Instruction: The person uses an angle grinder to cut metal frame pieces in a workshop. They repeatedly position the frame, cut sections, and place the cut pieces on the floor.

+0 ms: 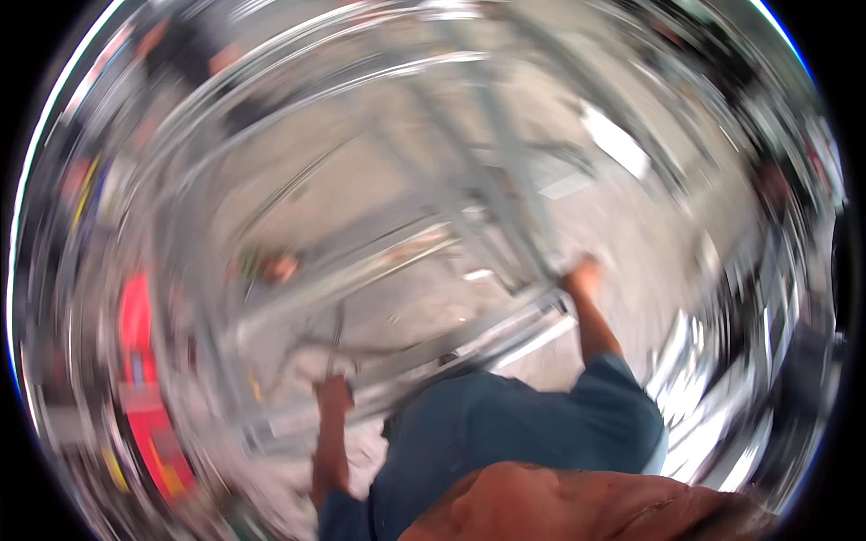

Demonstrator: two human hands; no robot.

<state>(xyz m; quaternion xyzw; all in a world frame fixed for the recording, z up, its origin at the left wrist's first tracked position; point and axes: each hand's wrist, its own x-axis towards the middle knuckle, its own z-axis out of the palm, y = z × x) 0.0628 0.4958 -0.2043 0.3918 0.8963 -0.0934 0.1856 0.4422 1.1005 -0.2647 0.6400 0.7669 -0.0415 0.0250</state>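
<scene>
A large grey metal frame (433, 347) of long bars and crosspieces spreads out in front of me, its near rail running close to my body. My left hand (334, 394) is at the left part of that near rail, touching or just over it. Farther right, my right hand (585, 273) is at the corner where the rail meets a crossbar. Motion smears the fingers of both hands, so their grip does not show. A thin dark cable or rod (338, 329) runs just beyond my left hand.
Red objects (158, 442) stand along the left side. A dark-clad person (180, 50) is blurred at the far left. A white flat piece (616, 142) lies at the far right, and shiny metal pieces (686, 370) are at my right. Beige floor (307, 194) shows between the bars.
</scene>
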